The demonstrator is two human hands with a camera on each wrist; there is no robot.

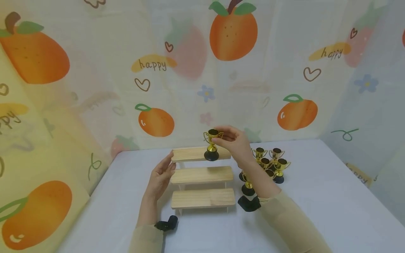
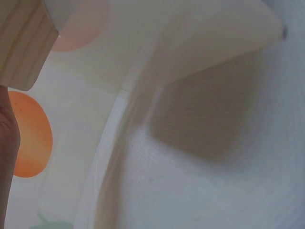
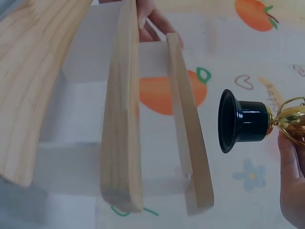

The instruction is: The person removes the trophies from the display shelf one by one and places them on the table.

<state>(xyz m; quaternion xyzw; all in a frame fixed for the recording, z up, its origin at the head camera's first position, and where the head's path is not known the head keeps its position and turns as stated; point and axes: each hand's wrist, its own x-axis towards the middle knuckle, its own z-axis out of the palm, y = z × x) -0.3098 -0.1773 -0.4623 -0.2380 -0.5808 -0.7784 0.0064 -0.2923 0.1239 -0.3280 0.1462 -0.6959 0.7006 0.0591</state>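
Observation:
My right hand (image 1: 235, 144) pinches a small gold trophy cup (image 1: 212, 144) by its side, its black base downward. In the head view the cup appears over the top board of a three-tier wooden stand (image 1: 202, 175). The right wrist view shows the trophy's black base (image 3: 252, 121) apart from the edge of the upper board (image 3: 193, 143). My left hand (image 1: 161, 177) holds the left end of the stand near its top board, the fingers partly hidden behind it. In the left wrist view only a board end (image 2: 28, 52) and a strip of hand show.
Several more gold trophies (image 1: 280, 168) stand in a group right of the stand, partly hidden by my right forearm. The white table (image 1: 316, 196) meets a fruit-print cloth backdrop (image 1: 221, 88) behind and at both sides. Each wrist wears a black device.

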